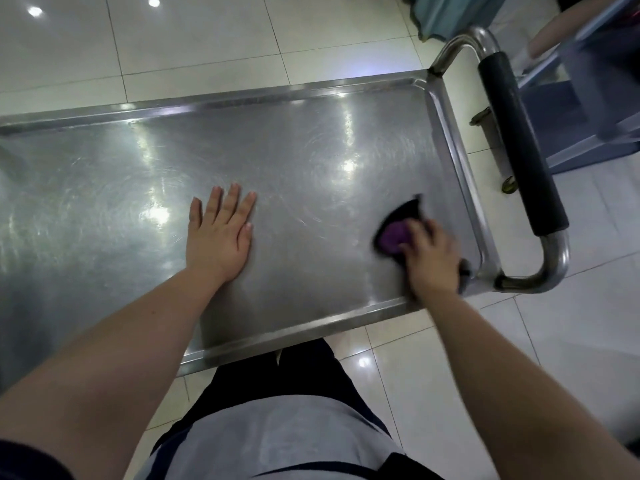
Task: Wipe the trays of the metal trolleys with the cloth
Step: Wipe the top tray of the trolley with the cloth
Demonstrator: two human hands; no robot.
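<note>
A shiny metal trolley tray (311, 140) with a raised rim fills the middle of the view. My left hand (220, 233) lies flat on the tray near its centre, fingers straight and spread. My right hand (431, 256) grips a purple and black cloth (398, 230) and presses it on the tray near the right end, close to the front right corner. Part of the cloth is hidden under the hand. The hand and cloth are blurred.
The trolley's push handle (519, 143), with a black grip, curves off the right end. A blue-grey piece of furniture (588, 109) stands beyond it at the upper right. Pale glossy floor tiles (173, 39) surround the trolley. My legs stand against its near rim.
</note>
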